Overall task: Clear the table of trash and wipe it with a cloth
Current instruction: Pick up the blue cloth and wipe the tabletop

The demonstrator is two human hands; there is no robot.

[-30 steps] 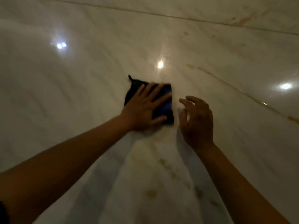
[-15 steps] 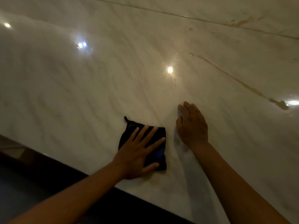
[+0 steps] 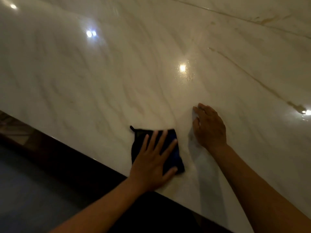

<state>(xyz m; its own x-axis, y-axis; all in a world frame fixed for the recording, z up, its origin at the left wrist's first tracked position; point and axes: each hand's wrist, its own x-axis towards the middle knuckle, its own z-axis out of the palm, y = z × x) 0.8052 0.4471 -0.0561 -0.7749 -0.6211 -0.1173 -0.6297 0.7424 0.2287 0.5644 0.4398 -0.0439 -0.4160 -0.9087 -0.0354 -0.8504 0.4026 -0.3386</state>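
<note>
A dark blue-black folded cloth (image 3: pixel 175 157) lies flat on the glossy pale marble table (image 3: pixel 117 84), close to the near edge. My left hand (image 3: pixel 151 167) presses down on the cloth with fingers spread, covering most of it. My right hand (image 3: pixel 209 130) rests palm down on the bare marble just right of the cloth, fingers together and holding nothing. No trash shows on the visible part of the table.
The table's dark near edge (image 3: pixel 80 155) runs diagonally from left to lower right, with dim floor (image 3: pixel 33 190) beyond it. A brownish streak (image 3: pixel 262 88) crosses the marble at right, ending in a wet patch (image 3: pixel 296 106). Ceiling lights reflect on the surface.
My left hand has dragged the cloth back toward the near table edge. My right hand, first raised with curled fingers, has come down flat on the marble beside it.
</note>
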